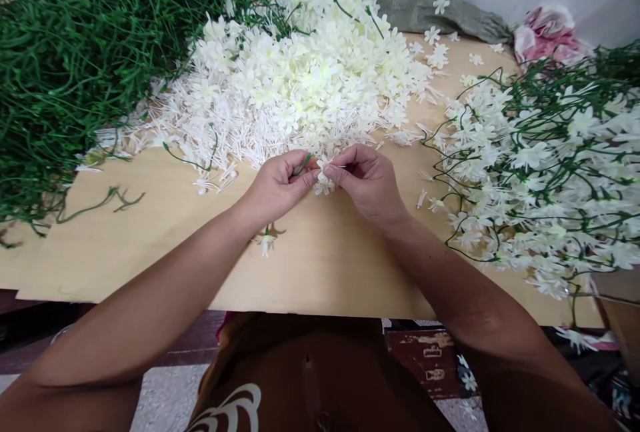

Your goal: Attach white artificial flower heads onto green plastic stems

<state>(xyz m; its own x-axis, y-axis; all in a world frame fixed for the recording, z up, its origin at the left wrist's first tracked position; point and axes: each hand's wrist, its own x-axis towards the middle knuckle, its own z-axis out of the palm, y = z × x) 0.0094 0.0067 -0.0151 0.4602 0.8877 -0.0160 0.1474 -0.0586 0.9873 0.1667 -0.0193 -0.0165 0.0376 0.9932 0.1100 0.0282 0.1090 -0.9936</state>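
Note:
Over the middle of the table my left hand (283, 182) is closed, with a green plastic flower stem (303, 164) pinched between thumb and forefinger. My right hand (370, 182) meets it fingertip to fingertip, closed on a small white artificial flower (324, 184). Which parts of the flower each fingertip presses is hard to make out. Below my left wrist shows another white flower (267, 243) on a short piece of green stem, the rest hidden behind the arm. Just beyond both hands lies a heap of loose white petals (320, 65), with many thin white stamens (215, 125) spread around its base.
A large pile of green stems (90, 52) covers the left side. Flowers joined to stems (540, 172) are heaped at right. Grey-green sacking (415, 9) lies along the wall, near a pink and white plastic bag (550, 35). Stray stem pieces (100, 205) rest on the brown board (320, 272).

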